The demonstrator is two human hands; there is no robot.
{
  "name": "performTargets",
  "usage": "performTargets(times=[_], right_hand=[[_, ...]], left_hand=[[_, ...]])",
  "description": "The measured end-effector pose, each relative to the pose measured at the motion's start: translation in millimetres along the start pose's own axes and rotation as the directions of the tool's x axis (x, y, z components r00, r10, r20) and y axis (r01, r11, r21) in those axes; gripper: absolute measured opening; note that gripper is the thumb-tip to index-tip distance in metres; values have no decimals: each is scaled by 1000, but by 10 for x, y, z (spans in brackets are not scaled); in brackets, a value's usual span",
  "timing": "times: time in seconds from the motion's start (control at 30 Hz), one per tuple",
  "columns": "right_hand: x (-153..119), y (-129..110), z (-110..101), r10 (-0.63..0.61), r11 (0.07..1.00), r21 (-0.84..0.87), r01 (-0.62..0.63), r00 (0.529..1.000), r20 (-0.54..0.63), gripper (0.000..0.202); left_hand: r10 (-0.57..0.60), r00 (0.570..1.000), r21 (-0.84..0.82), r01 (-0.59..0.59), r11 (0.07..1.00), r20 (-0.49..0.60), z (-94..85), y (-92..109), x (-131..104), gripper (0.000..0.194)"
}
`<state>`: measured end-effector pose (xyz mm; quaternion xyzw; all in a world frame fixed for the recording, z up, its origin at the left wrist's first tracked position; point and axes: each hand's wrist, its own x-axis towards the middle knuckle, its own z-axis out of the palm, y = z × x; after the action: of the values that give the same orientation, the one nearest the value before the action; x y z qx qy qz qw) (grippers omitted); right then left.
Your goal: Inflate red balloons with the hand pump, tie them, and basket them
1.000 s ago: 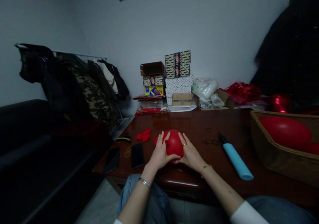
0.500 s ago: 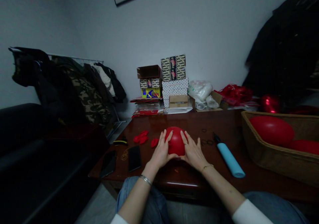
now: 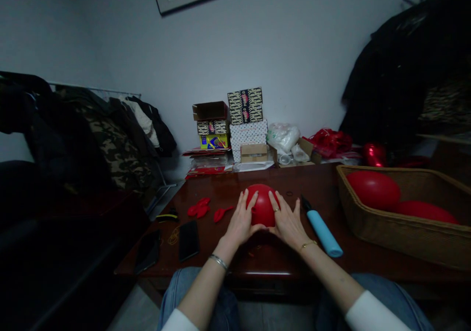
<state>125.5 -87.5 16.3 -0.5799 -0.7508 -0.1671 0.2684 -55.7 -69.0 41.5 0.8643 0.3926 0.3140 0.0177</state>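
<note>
An inflated red balloon (image 3: pixel 263 204) is held between my two hands above the dark wooden table. My left hand (image 3: pixel 241 222) presses on its left side, fingers spread over it and thumb underneath. From the right, my right hand (image 3: pixel 289 223) grips the balloon the same way, and the two thumbs nearly meet below it. Left of my hands lie a single uninflated balloon (image 3: pixel 222 214) and a small pile of uninflated red balloons (image 3: pixel 199 207). A light blue hand pump (image 3: pixel 324 234) with a black nozzle lies to the right.
A wicker basket (image 3: pixel 401 240) on the right holds red balloons (image 3: pixel 373 189). Two dark phones (image 3: pixel 189 241), gold string (image 3: pixel 173 235) and a black-and-yellow tool (image 3: pixel 167 216) lie at the left. Stacked boxes (image 3: pixel 248 137) and plastic bags (image 3: pixel 283 137) stand along the back.
The view has turned a little to the right, so the table things appear shifted left. Both hands keep hold of the balloon in much the same pose.
</note>
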Motion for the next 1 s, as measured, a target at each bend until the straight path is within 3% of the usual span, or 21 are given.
performTargets(times=[0.3, 0.63, 1.0], right_hand=[[-30, 271, -118, 32, 997, -65, -37, 996, -78, 101], [-105, 588, -369, 53, 989, -130, -73, 988, -145, 95], [-95, 914, -766, 102, 975, -170, -140, 970, -219, 92]], left_hand=[[74, 997, 36, -73, 997, -2, 84, 200, 244, 109], [112, 994, 217, -111, 970, 8, 173, 538, 558, 104], [235, 971, 191, -223, 956, -45, 206, 877, 947, 107]])
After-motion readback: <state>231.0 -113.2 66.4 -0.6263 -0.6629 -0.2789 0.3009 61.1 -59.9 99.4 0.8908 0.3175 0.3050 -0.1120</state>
